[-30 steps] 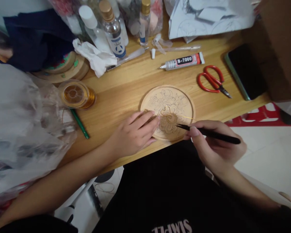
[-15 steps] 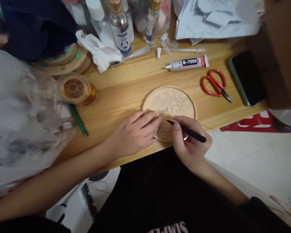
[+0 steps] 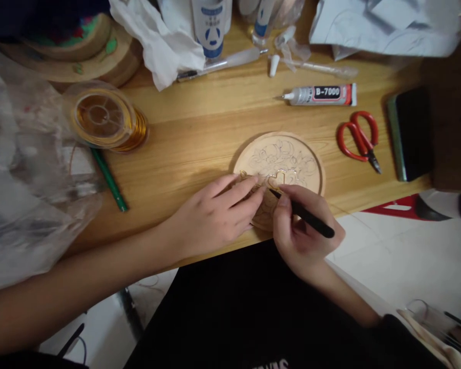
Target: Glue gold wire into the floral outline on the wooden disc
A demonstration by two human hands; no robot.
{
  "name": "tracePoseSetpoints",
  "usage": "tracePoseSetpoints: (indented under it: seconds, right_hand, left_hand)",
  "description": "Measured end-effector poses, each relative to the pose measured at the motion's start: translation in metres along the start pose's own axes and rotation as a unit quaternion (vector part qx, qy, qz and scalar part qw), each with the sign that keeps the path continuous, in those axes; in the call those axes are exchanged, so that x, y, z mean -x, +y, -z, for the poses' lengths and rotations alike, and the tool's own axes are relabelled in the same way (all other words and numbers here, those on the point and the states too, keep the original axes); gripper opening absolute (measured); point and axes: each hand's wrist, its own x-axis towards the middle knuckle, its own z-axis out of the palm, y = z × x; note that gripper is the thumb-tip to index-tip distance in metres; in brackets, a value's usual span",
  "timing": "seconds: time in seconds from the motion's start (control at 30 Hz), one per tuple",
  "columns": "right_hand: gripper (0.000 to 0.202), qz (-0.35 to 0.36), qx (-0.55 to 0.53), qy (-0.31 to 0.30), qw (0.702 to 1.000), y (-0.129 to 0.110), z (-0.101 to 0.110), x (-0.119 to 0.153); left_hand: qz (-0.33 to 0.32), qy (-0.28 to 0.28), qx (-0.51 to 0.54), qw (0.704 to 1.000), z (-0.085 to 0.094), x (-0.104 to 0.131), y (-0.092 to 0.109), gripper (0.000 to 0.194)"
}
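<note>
A round wooden plaque (image 3: 318,166) with a raised rim and a pencilled floral drawing lies near the table's front edge. Thin gold wire (image 3: 283,176) on it bends into a heart-like outline. My left hand (image 3: 225,212) rests over the plaque's left part, fingers stretched out and slightly apart; its thumb and whatever lies under the fingertips are hidden. Black tweezers (image 3: 311,219) are closed in my right hand (image 3: 307,225), which leans on the plaque's right front. Their fine tip points left, close to my left fingertips and just below the gold outline.
Behind the plaque lie a B-7000 glue tube (image 3: 322,95) and red-handled cutters (image 3: 359,137), with a phone (image 3: 411,133) further right. To the left stand a spool of gold wire (image 3: 107,118) and a green pencil (image 3: 109,179). Bottles (image 3: 209,25) and crumpled tissue (image 3: 165,48) line the back.
The view has shifted closer, so the table items appear larger and displaced. Both hands stay on the plaque in nearly the same pose, tweezers still in my right hand.
</note>
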Motion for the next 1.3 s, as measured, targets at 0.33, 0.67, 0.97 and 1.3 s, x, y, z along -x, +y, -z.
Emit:
tracePoseSetpoints:
  seconds: [0.33, 0.67, 0.97, 1.3]
  right_hand:
    - [0.021, 0.002, 0.023, -0.007, 1.000, -0.004, -0.001, -0.004]
    - [0.023, 0.057, 0.052, -0.070, 0.995, -0.005, 0.007, -0.008]
    - [0.032, 0.165, 0.059, -0.100, 0.979, 0.009, 0.013, -0.008]
    - [0.017, 0.325, 0.077, -0.171, 0.927, 0.022, 0.022, -0.026]
  left_hand:
    - [0.001, -0.004, 0.012, 1.000, -0.001, 0.003, 0.000, 0.030]
    - [-0.004, 0.001, -0.008, 1.000, 0.000, 0.003, 0.002, 0.033]
    - [-0.002, -0.009, 0.001, 1.000, 0.001, 0.004, 0.002, 0.033]
    - [-0.002, 0.014, -0.019, 1.000, -0.001, 0.004, 0.001, 0.029]
